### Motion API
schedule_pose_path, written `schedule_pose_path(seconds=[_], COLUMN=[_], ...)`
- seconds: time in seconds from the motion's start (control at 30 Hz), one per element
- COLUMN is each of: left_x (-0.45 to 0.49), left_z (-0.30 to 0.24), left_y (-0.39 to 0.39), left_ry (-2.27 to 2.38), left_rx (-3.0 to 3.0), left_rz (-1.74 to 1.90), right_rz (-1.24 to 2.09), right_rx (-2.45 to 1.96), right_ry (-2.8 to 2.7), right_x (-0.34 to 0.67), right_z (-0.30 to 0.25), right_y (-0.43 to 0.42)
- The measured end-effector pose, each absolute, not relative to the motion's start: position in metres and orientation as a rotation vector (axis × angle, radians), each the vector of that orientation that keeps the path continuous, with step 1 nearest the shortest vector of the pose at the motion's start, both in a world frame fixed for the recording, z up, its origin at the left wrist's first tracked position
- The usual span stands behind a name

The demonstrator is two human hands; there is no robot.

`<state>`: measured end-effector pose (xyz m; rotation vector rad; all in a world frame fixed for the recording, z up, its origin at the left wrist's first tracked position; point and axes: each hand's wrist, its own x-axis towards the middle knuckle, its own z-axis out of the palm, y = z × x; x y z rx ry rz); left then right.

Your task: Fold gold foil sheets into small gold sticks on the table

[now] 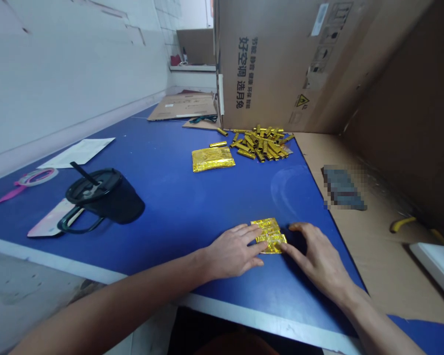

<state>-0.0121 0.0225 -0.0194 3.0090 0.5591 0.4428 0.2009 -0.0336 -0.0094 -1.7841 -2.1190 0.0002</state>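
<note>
A small sheet of gold foil paper [269,234] lies flat on the blue table [177,197] near the front edge. My left hand [234,251] rests beside it with fingers stretched out, the fingertips pressing on its left edge. My right hand [318,259] lies flat on the table at its right, fingers extended, the fingertips touching the sheet's lower right corner. Farther back lie a stack of flat gold foil sheets [212,159] and a heap of folded gold foil pieces [261,143].
A black lidded cup with a straw [103,197] stands at the left, on a pink card. A tape roll [40,175] and a white paper [77,152] lie behind it. A large cardboard box [281,64] stands at the back; cardboard covers the right side, with a yellow-handled tool [403,223].
</note>
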Motion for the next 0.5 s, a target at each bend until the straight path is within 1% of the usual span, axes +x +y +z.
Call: schedule_pose_path(seconds=[0.1, 0.37, 0.5], left_x=[-0.0116, -0.0121, -0.0123], left_z=[-0.0198, -0.0212, -0.0193], left_y=[0.0225, 0.0233, 0.0235], left_ry=[0.558, 0.534, 0.526], left_rx=[3.013, 3.018, 3.015], left_rz=[0.453, 0.464, 0.464], right_rz=[0.045, 0.168, 0.165], right_rx=[-1.877, -1.896, -1.924], right_ry=[-2.120, -2.130, -2.116], right_x=[0.2010, 0.1979, 0.1954], right_z=[-0.0052, -0.0074, -0.0066], right_y=[-0.0331, -0.0273, -0.0236])
